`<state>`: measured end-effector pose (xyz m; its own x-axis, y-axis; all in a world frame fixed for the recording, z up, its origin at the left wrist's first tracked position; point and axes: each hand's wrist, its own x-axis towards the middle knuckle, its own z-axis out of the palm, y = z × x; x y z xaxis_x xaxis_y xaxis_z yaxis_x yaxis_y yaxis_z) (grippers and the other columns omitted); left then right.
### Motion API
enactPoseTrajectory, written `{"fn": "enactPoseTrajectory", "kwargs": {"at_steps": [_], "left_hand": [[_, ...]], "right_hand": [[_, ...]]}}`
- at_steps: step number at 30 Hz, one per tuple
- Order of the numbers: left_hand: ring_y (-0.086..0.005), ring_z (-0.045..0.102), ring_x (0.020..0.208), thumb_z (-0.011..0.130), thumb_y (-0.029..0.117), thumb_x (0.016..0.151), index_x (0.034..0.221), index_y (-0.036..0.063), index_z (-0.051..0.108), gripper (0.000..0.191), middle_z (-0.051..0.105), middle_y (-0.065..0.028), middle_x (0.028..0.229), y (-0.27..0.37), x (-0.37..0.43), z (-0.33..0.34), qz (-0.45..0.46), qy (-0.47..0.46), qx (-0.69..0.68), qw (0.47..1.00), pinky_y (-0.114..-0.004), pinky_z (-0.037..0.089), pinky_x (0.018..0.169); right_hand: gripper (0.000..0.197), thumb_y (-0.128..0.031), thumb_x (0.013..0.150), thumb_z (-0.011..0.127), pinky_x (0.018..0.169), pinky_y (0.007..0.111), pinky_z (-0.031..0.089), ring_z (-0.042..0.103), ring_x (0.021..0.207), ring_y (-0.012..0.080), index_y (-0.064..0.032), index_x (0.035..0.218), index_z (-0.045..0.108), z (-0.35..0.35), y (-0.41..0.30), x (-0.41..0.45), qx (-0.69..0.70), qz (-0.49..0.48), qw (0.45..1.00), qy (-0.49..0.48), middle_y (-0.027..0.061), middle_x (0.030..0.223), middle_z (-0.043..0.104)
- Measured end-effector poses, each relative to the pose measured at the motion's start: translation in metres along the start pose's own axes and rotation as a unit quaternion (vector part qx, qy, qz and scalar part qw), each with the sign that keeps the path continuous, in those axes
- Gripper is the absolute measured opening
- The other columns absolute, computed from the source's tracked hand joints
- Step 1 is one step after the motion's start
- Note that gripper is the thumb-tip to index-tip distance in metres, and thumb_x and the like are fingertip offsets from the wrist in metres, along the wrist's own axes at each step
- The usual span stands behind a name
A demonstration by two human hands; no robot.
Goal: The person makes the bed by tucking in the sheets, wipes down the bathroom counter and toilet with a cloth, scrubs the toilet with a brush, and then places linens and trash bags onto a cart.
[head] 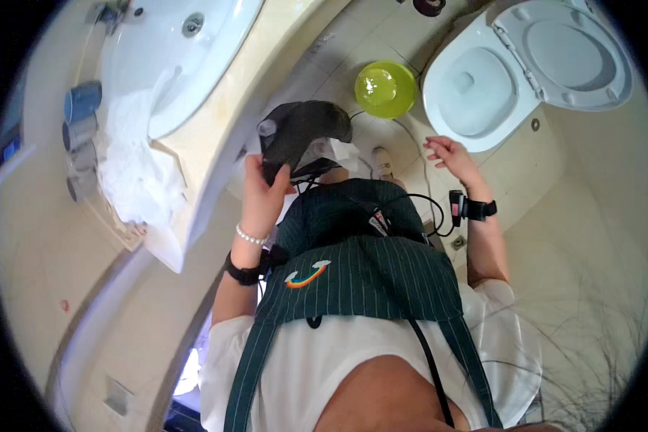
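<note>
My left hand [268, 189] grips the edge of a black plastic bag [313, 121], thumb on the near side. The bag hangs beside the sink counter, its far part bulging out. White crumpled paper or wrapping [343, 153] shows at its lower right; whether it lies inside the bag or behind it, I cannot tell. Out to the right, my right hand [453, 156] is raised with bent fingers a little apart and nothing in them. In the picture it appears just below the front rim of the white toilet [453, 132].
A washbasin [216, 65] is set in the cream counter [270, 59]. White plastic sheeting [135, 167] and several cups [82, 101] sit on the counter. A yellow-green basin [386, 89] stands on the tiled floor [351, 46]. The toilet lid [569, 51] is up. A black cable [436, 208] loops near my right wrist.
</note>
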<state>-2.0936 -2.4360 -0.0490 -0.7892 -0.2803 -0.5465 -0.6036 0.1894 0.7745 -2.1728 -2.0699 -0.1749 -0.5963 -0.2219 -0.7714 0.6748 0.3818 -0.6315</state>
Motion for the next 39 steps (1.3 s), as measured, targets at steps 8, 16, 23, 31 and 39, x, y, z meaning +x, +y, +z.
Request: {"fn": "enactPoseTrajectory", "kwargs": {"at_steps": [8, 16, 23, 31, 39], "left_hand": [[-0.0161, 0.060, 0.059, 0.058, 0.005, 0.084, 0.108, 0.0014, 0.036, 0.032, 0.054, -0.0117, 0.086, -0.021, -0.076, -0.003, 0.011, 0.177, -0.104, 0.979, -0.029, 0.052, 0.051], [-0.0186, 0.062, 0.060, 0.058, 0.010, 0.083, 0.103, -0.0040, 0.035, 0.034, 0.054, -0.0122, 0.087, -0.046, -0.177, 0.013, -0.001, 0.347, -0.320, 0.882, -0.027, 0.048, 0.050], [-0.0176, 0.064, 0.066, 0.056, 0.009, 0.085, 0.106, -0.0059, 0.033, 0.035, 0.055, -0.0128, 0.089, -0.016, -0.178, 0.019, -0.014, 0.484, -0.402, 0.777, -0.024, 0.045, 0.052], [-0.0177, 0.065, 0.076, 0.057, 0.007, 0.084, 0.107, -0.0058, 0.031, 0.037, 0.054, -0.0109, 0.088, -0.035, -0.187, 0.026, -0.028, 0.613, -0.402, 0.680, -0.023, 0.047, 0.054], [-0.0166, 0.063, 0.073, 0.057, 0.007, 0.084, 0.105, -0.0076, 0.033, 0.035, 0.057, -0.0157, 0.091, -0.071, -0.282, -0.050, -0.029, 0.765, -0.386, 0.515, -0.023, 0.048, 0.054]], "right_hand": [[0.028, -0.012, 0.083, 0.056, 0.078, 0.039, 0.048, 0.059, 0.092, 0.0362, -0.0023, 0.109, 0.058, 0.003, -0.068, -0.095, -0.426, -0.189, 0.882, -0.072, 0.0201, 0.099, 0.062], [0.025, -0.007, 0.089, 0.052, 0.078, 0.030, 0.048, 0.063, 0.091, 0.0235, 0.0030, 0.111, 0.055, 0.011, -0.137, -0.128, -0.420, -0.348, 0.828, -0.130, 0.0163, 0.098, 0.065], [0.023, -0.006, 0.086, 0.055, 0.075, 0.028, 0.049, 0.064, 0.087, 0.0209, 0.0008, 0.109, 0.058, 0.118, -0.257, -0.063, -0.447, -0.437, 0.701, -0.342, 0.0149, 0.095, 0.066], [0.019, -0.006, 0.084, 0.058, 0.062, 0.028, 0.050, 0.065, 0.070, 0.0215, 0.0016, 0.101, 0.061, 0.254, -0.261, -0.061, -0.473, -0.491, 0.480, -0.553, 0.0149, 0.084, 0.066], [0.017, -0.013, 0.082, 0.059, 0.064, 0.035, 0.049, 0.063, 0.072, 0.0303, -0.0037, 0.096, 0.063, 0.420, -0.218, -0.123, -0.414, -0.522, 0.305, -0.681, 0.0163, 0.083, 0.064]]}}
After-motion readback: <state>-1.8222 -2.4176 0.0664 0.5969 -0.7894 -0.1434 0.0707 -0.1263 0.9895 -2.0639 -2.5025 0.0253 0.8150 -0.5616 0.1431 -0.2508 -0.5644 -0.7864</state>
